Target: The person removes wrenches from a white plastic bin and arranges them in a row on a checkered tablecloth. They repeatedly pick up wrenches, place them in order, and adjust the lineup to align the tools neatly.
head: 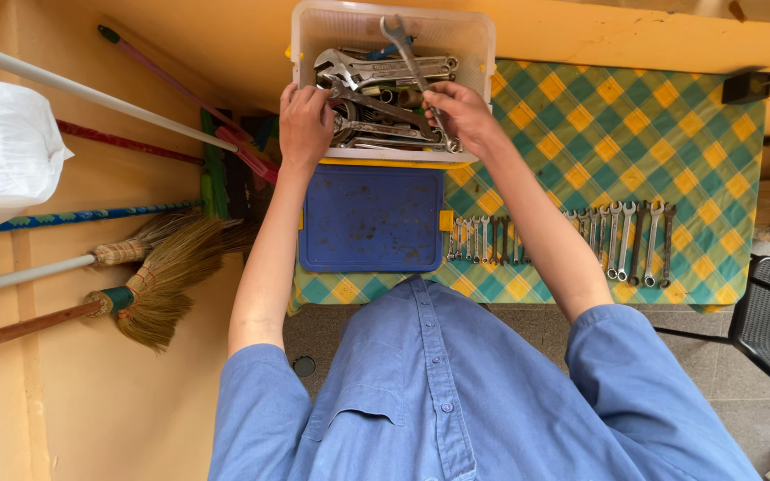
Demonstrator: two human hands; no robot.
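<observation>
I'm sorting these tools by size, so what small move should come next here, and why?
Probably lift the wrench clear of the bin and carry it toward the row of wrenches. The right hand grips it with its open end sticking up above the pile, while the left hand rests on the bin's edge. The row on the cloth runs from small to large.

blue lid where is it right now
In the head view the blue lid lies flat on the checked tablecloth, just below the clear tub of wrenches, left of the row of spanners.
</observation>
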